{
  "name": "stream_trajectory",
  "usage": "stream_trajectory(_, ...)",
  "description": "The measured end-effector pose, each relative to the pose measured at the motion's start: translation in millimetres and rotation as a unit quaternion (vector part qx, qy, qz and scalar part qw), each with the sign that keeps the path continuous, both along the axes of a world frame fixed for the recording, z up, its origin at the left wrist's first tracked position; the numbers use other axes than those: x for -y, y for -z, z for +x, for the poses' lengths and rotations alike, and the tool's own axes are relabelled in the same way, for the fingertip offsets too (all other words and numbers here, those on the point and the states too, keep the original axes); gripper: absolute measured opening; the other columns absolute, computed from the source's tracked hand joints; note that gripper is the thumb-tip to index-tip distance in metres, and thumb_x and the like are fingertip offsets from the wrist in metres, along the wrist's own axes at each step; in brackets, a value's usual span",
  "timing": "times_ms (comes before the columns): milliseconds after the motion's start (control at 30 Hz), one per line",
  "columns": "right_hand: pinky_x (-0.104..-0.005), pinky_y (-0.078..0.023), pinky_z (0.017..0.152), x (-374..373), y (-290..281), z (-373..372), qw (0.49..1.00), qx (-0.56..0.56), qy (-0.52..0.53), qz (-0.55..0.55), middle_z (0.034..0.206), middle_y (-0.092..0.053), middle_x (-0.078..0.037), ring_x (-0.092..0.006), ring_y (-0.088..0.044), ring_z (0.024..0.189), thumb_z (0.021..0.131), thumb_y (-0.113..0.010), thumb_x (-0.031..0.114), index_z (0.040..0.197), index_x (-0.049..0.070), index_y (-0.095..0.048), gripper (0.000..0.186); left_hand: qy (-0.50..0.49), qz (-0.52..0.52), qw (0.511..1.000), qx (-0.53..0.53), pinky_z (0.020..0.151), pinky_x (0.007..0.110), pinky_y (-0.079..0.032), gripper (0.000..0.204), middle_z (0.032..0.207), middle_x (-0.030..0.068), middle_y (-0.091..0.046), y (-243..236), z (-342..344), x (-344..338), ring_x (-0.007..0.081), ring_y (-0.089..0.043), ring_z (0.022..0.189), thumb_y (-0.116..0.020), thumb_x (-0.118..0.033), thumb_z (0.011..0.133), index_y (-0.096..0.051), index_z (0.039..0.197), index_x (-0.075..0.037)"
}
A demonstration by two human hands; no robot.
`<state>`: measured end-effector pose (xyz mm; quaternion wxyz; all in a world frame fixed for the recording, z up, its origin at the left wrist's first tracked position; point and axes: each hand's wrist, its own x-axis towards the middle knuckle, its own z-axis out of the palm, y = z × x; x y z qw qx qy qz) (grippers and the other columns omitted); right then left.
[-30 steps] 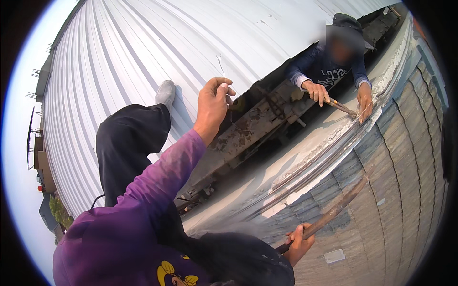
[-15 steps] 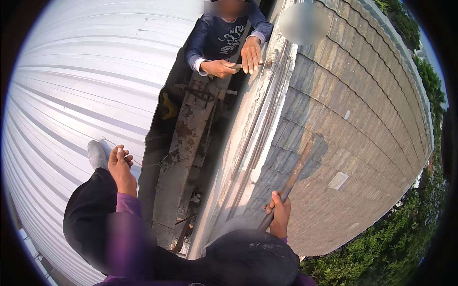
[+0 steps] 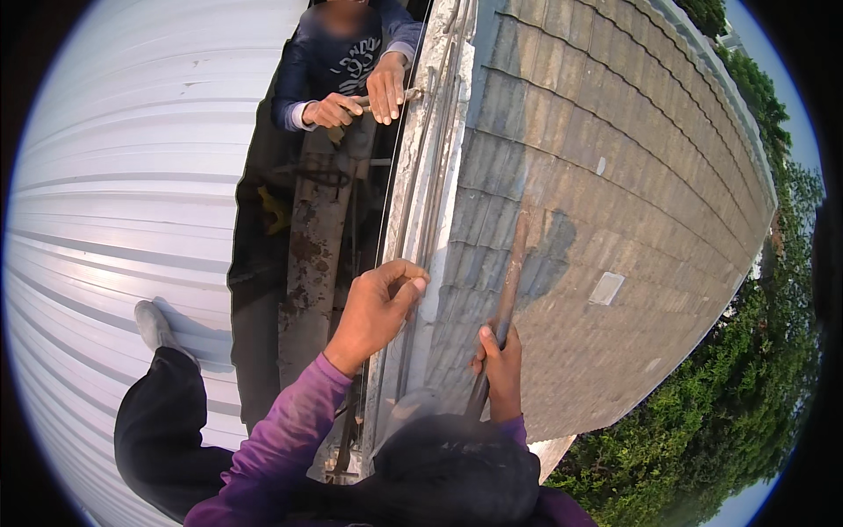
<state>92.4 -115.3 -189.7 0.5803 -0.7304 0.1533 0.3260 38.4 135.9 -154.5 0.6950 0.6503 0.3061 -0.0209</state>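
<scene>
- Grasping a long brown bar [image 3: 509,272], the right hand [image 3: 502,364] wraps it near its near part; the bar slants away over the tiled roof [image 3: 650,193], its far end beside a darker patch [image 3: 551,255] of tile.
- The left hand [image 3: 373,312] is in front of the ledge [image 3: 380,360], left of the bar, thumb and forefinger bent toward each other; whether they close on something thin cannot be told, nor whether the hand touches the ledge.
- Thin metal rods [image 3: 428,167] run along the ledge from near to far, partly covered by the left hand.
- A dark trouser knee [image 3: 452,461] stands in the way at the near edge, hiding the near end of the bar.
- Left of the ledge, a dark gap holds a stained beam [image 3: 309,255] and a small yellow thing [image 3: 274,209]; the purple sleeve [image 3: 285,435] covers its near part.
- At the far end of the gap a co-worker [image 3: 320,66] blocks the view, both hands at a tool [image 3: 364,100] beside the rods.
- White metal roofing [image 3: 123,193] fills the left, with a grey shoe [image 3: 154,325] on it.
- Right of the tiles are green trees [image 3: 685,413]; a pale rectangle [image 3: 606,288] lies on the tiles.
</scene>
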Motion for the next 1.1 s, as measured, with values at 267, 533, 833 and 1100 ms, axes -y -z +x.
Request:
stream_trajectory(267, -0.0291, -0.045, 0.047, 8, 23, 4, 0.998, -0.005, -0.054, -0.007, 0.068, -0.052, -0.003, -0.0121, -0.052, 0.049, 0.099, -0.077, 0.027, 0.116, -0.002, -0.056, 0.039, -0.087, 0.065, 0.994, 0.021, 0.055, 0.027, -0.042, 0.017, 0.071, 0.0002, -0.059, -12, 11, 36, 0.0068, -0.051, 0.059, -0.064, -0.016, 0.106, -0.069, 0.102, 0.0)
stream_trajectory(533, -0.03, -0.046, 0.046, 29, 38, -16, 0.989, -0.047, -0.11, -0.084, 0.07, -0.054, -0.004, -0.0128, -0.055, 0.05, 0.099, -0.072, 0.016, 0.112, -0.001, -0.053, 0.028, -0.346, 0.108, 0.93, -0.064, 0.049, 0.021, -0.035, 0.022, 0.075, -0.0048, -0.053, 18, -94, -92, 0.0021, -0.044, 0.057, -0.058, -0.022, 0.11, -0.069, 0.109, -0.004)
stream_trajectory(833, -0.0338, -0.05, 0.049, 31, 79, -50, 0.988, -0.1, -0.093, -0.072, 0.069, -0.051, -0.003, -0.013, -0.049, 0.049, 0.105, -0.066, 0.017, 0.114, 0.002, -0.054, 0.021, -0.502, 0.116, 0.845, -0.144, 0.056, 0.025, -0.043, 0.019, 0.085, 0.0009, -0.06, 40, -166, -148, 0.0083, -0.056, 0.063, -0.062, -0.017, 0.105, -0.071, 0.111, -0.001)
stream_trajectory(1100, -0.0319, -0.048, 0.046, 51, 104, -43, 0.979, -0.136, -0.107, -0.112, 0.07, -0.054, -0.005, -0.0149, -0.054, 0.049, 0.1, -0.07, 0.016, 0.113, 0.001, -0.055, 0.025, -0.484, 0.097, 0.87, -0.025, 0.057, 0.023, -0.042, 0.02, 0.078, -0.0016, -0.058, 24, -130, -112, 0.0066, -0.054, 0.063, -0.065, -0.018, 0.105, -0.072, 0.109, 0.0)
